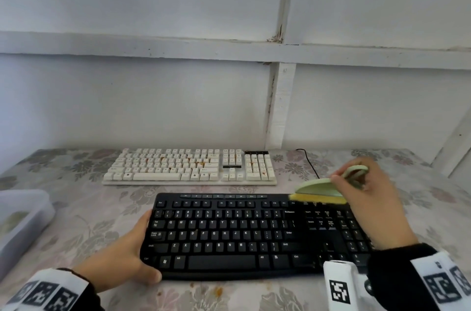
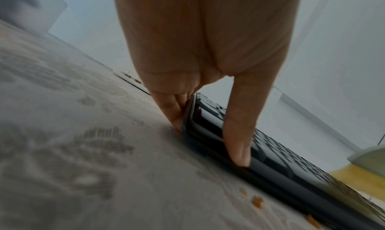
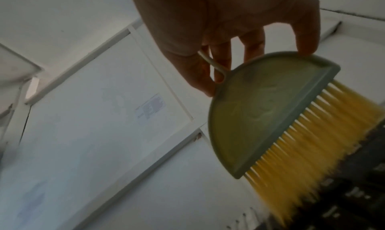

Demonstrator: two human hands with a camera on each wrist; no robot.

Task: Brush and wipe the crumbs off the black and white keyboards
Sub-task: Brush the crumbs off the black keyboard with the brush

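The black keyboard (image 1: 254, 234) lies near me on the flowered tablecloth. My left hand (image 1: 127, 252) braces its left end, straight fingers (image 2: 175, 111) against the side and the thumb (image 2: 239, 134) along the front rim. My right hand (image 1: 362, 183) grips the loop handle of a pale green brush (image 1: 318, 188) with yellow bristles (image 3: 312, 151). The bristles touch the keyboard's top right keys. The white keyboard (image 1: 190, 166) sits further back, orange crumbs scattered on its keys.
A translucent plastic container (image 1: 23, 221) stands at the left table edge. Orange crumbs (image 1: 218, 290) lie on the cloth in front of the black keyboard. A black cable (image 1: 309, 162) runs behind the brush. The white wall rises close behind the table.
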